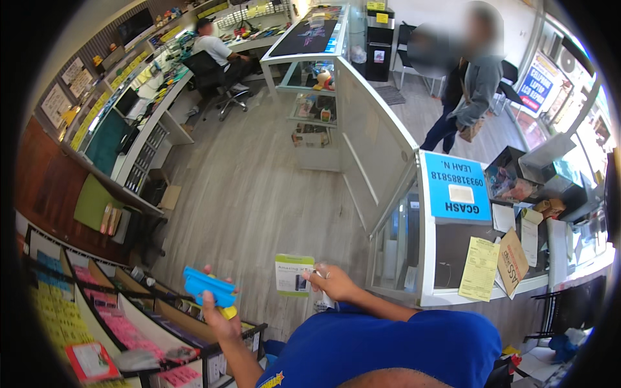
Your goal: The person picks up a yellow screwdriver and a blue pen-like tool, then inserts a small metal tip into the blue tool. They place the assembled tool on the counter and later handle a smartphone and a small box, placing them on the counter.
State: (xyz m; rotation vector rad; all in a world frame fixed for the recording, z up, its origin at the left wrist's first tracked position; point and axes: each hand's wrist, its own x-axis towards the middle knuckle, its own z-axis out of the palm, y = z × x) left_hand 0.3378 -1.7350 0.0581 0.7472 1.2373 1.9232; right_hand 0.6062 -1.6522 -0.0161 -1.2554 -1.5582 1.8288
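Observation:
In my left hand is a blue plastic tool with a yellow part at its lower end. My fingers and thumb wrap round it, and its exact kind is not clear. To the right of it, my right hand pinches the right edge of a flat white package with a lime-green border and a small dark picture on its front. The package is held upright over the floor, apart from the blue tool. Something whitish below my right hand is partly hidden.
A divided rack with pink and yellow labels stands at lower left. On the right, a glass counter carries a blue sign, yellow paper and a brown envelope. One person sits at a workbench; others stand beyond the counter.

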